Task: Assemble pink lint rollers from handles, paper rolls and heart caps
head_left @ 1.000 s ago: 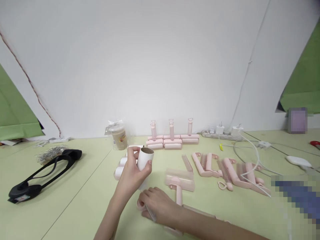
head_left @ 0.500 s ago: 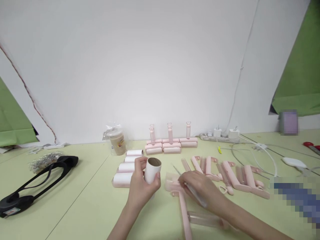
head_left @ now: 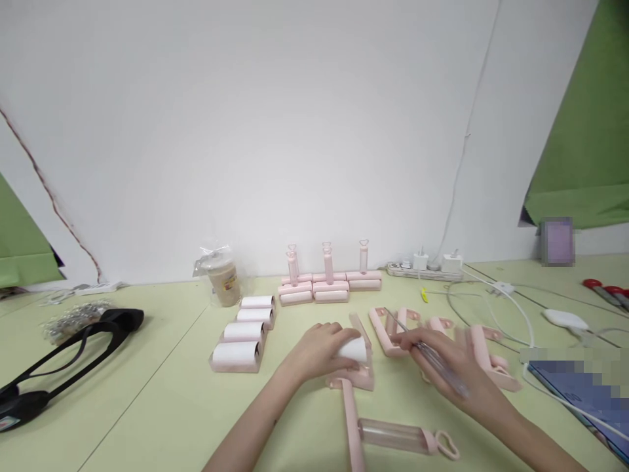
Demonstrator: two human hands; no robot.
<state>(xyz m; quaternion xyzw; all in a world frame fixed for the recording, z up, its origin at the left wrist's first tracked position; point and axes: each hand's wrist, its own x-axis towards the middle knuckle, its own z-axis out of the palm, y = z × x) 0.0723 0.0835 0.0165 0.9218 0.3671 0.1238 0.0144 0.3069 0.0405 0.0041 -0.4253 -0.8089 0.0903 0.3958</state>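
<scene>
My left hand (head_left: 319,351) grips a white lint roll (head_left: 354,349), now lying sideways over a translucent pink cover (head_left: 362,380). My right hand (head_left: 442,364) is closed around a slim pointed tool with a clear handle (head_left: 445,372); its kind is not plain. The tool's tip is over a pink lint roller frame (head_left: 382,334), and my right fingers are close to that frame. In front of me, a pink roller frame (head_left: 350,419) lies beside a clear tube handle with a heart-shaped loop (head_left: 398,436). Further pink frames (head_left: 484,351) lie partly behind my right hand.
Several white rolls in pink covers (head_left: 236,355) lie left of centre. Upright pink lint rollers (head_left: 330,288) stand near the wall. A bagged drink cup (head_left: 226,282), a black strap-like frame (head_left: 73,360), a power strip (head_left: 422,270) and white cables (head_left: 521,318) surround the work area.
My left hand has carried the roll rightward and tipped it from upright onto its side, over the pink cover. My right hand has moved right with the tool, away from that cover.
</scene>
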